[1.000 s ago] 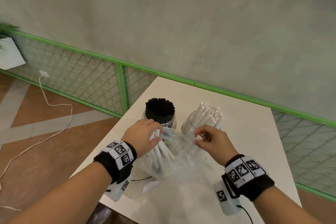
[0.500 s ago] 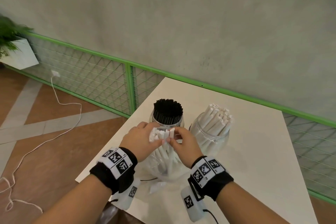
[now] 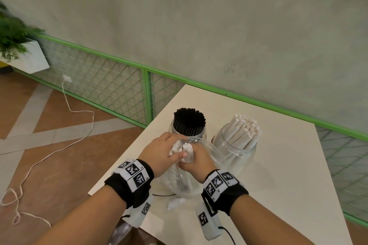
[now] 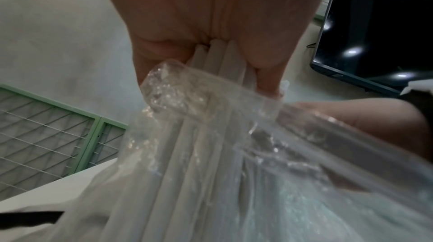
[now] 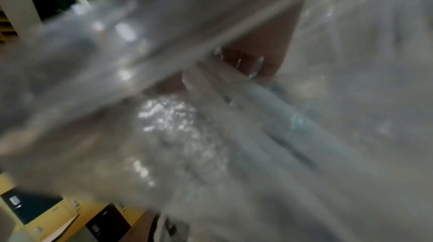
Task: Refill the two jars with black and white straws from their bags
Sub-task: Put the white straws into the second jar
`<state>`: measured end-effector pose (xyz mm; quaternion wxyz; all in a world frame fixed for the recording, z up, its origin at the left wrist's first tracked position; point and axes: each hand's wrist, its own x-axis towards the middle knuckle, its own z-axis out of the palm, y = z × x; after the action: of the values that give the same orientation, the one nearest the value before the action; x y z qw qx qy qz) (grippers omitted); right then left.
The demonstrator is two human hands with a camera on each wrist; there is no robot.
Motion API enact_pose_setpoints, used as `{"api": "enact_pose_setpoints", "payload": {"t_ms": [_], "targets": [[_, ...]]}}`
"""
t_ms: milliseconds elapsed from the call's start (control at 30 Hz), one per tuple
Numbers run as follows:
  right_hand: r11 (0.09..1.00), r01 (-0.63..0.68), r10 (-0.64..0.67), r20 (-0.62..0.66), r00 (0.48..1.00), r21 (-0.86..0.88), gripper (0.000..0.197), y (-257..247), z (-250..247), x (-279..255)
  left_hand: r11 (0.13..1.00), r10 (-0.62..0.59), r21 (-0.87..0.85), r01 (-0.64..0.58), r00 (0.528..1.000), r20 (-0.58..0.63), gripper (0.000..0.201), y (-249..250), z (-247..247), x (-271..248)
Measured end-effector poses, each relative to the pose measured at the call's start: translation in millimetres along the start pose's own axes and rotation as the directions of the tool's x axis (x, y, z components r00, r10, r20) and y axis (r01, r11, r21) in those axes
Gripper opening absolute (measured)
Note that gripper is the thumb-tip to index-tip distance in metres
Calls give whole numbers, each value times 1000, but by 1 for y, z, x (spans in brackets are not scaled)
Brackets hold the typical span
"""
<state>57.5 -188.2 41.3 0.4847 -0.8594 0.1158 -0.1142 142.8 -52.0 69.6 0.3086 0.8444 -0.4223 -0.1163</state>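
Observation:
A bundle of white straws stands in a clear plastic bag at the table's near left. My left hand grips the straw tops from the left and my right hand wraps them from the right, with the fingers of the two hands touching. In the left wrist view the white straws run from the palm down into the bag. The right wrist view is blurred by bag film. Behind the hands stand a jar of black straws and a jar of white straws.
The white table ends just left of my left wrist. A green-framed mesh fence runs along the wall behind. On the floor at left lies a white cable, and a planter hangs at the far left.
My right hand left the bag's rim and moved left onto the straw bundle. Both hands now close round the straw tops, which have risen out of the bag's mouth.

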Motion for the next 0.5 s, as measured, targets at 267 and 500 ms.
{"api": "enact_pose_setpoints", "payload": {"t_ms": [267,500], "targets": [[995,-64,66,-16,998,80,36,10,-9,-6,999,-3,49,4,1000,-10,36,2,-2,2],[987,-86,108,-165,980,138,32,16,-29,-9,986,-46,156,60,995,-93,27,4,4,5]]}}
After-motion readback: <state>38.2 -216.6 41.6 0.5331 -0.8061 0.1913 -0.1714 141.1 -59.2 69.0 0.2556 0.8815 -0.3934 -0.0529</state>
